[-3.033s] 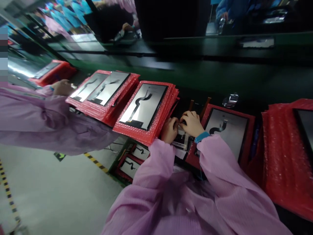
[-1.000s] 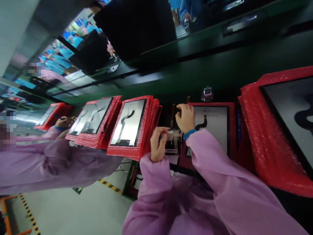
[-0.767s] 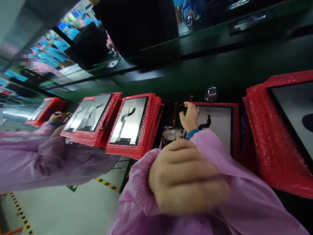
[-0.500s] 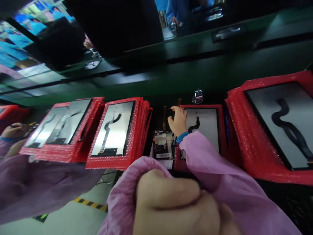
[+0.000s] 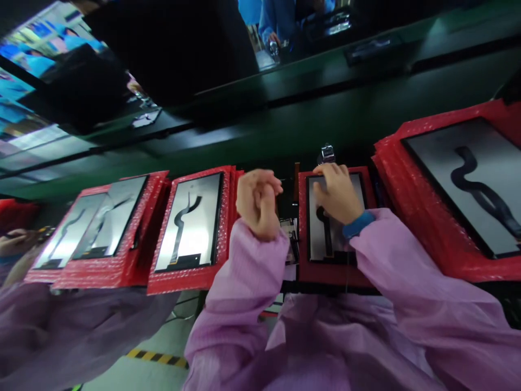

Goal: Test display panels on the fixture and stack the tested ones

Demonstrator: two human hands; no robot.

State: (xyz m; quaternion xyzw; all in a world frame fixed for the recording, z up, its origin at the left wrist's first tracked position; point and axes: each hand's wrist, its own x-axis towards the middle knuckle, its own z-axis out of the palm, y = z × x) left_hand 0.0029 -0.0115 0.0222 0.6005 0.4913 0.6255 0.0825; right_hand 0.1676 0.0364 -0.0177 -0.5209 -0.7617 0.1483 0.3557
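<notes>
My left hand [image 5: 259, 203] hovers left of centre, fingers curled in with the thumb against them; whatever they may hold is hidden. Below and behind it, a small opened electronic device [image 5: 290, 239] shows only partly. My right hand [image 5: 338, 194] reaches over a display panel [image 5: 340, 247] lying on red bubble wrap, its fingers bent near the panel's top edge. A small orange bit shows at those fingertips, too small to name. The panel's black flex cable [image 5: 327, 239] runs down beneath that hand. A blue band circles my right wrist.
Left stands a stack of red bubble-wrap sleeves [image 5: 181, 279] topped by a display panel [image 5: 189, 217]; more panels [image 5: 116, 217] lie farther left. A larger stack [image 5: 427, 228] is at right. A shiny metal object [image 5: 326, 153] sits behind. A neighbour's sleeve [image 5: 81, 331] is at lower left.
My left hand has moved away from the camera, up to bench level beside the device. My right hand has shifted right, from above the device to over the display panel. The view has shifted slightly.
</notes>
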